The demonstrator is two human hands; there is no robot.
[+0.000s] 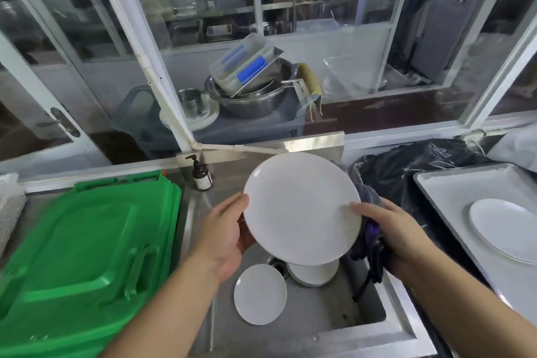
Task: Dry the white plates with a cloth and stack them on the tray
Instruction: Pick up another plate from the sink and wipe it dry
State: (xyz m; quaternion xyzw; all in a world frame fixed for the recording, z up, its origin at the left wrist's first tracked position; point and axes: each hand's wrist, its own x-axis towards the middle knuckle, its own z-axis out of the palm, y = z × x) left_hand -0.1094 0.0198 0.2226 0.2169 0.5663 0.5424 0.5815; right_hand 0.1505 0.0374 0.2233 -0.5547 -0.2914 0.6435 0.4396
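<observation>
I hold a large white plate (pixel 300 208) tilted above the steel sink (pixel 363 325). My left hand (pixel 225 237) grips its left rim, thumb on the face. My right hand (pixel 398 237) holds a dark purple-grey cloth (pixel 370 250) against the plate's right edge, thumb on the face, the cloth wrapped behind. Down in the sink lie a small white plate (pixel 260 293) and another white plate (pixel 315 272) partly hidden under the held one. On the right stands a grey tray (pixel 453 183) with white plates (pixel 505 228) on it.
Stacked green plastic lids (pixel 84 259) fill the counter at left. A brown pump bottle (pixel 201 174) stands behind the sink. A black bag (pixel 406 166) sits between sink and tray. Glass window panels rise behind, with metal bowls beyond them.
</observation>
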